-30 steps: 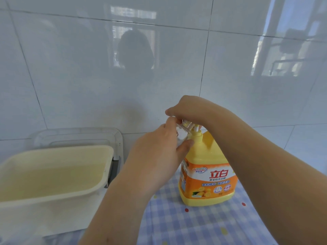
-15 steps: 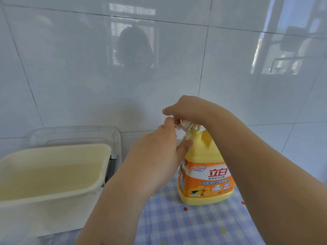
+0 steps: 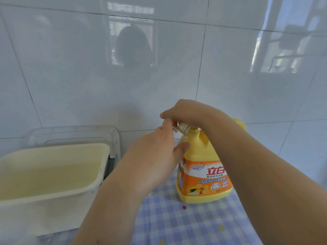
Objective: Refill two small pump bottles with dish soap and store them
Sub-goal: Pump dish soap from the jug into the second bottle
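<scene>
A large yellow dish soap bottle (image 3: 203, 174) with an orange label stands on the checked cloth. My right hand (image 3: 187, 112) lies over its pump head, fingers curled down around it, so the pump head is hidden. My left hand (image 3: 155, 156) grips a small clear bottle (image 3: 182, 129) and holds its mouth up against the pump spout, just left of the big bottle's neck. Most of the small bottle is covered by my fingers. I see no second small bottle.
A cream plastic basin (image 3: 99, 174) sits at the left, in front of a clear plastic box (image 3: 74, 132) against the white tiled wall. The blue checked cloth (image 3: 194, 225) covers the counter under the soap bottle.
Both hands keep their grips at the pump. The view has shifted slightly, and no clear movement of the bottles shows.
</scene>
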`<state>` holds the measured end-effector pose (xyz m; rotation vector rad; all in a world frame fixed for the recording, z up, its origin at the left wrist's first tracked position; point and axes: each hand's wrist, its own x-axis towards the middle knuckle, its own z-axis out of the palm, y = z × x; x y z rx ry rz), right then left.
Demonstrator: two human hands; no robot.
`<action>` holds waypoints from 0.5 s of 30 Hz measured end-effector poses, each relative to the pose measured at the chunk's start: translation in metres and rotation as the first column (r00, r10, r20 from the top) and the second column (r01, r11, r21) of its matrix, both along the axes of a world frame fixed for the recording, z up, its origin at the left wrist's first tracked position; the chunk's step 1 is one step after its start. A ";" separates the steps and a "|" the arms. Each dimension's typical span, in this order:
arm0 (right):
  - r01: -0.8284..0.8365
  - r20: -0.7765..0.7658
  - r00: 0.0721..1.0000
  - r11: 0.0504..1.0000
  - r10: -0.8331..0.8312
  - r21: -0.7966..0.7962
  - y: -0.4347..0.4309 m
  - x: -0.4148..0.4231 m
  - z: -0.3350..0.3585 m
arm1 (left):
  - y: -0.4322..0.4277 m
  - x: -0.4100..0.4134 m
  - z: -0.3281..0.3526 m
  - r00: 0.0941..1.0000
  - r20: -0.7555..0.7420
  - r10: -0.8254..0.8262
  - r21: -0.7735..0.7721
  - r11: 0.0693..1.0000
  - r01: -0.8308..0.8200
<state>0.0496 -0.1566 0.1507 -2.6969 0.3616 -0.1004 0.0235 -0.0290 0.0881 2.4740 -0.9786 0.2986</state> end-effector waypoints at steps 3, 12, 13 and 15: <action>0.007 -0.002 1.000 1.000 -0.007 -0.001 0.000 0.001 0.001 | 0.000 0.000 0.001 1.000 0.018 0.002 -0.009 1.000 -0.002; 0.033 0.015 0.999 0.999 -0.032 -0.034 0.001 0.004 0.008 | 0.000 -0.003 0.004 0.997 0.073 0.034 -0.064 0.998 -0.029; 0.037 0.026 0.999 0.999 -0.036 -0.032 0.000 0.004 0.011 | 0.000 -0.003 0.004 0.996 0.081 0.037 -0.085 0.996 -0.030; 0.031 0.011 0.999 0.998 -0.031 -0.053 0.002 0.004 0.015 | 0.000 -0.004 0.005 0.994 0.104 0.043 -0.116 0.993 -0.030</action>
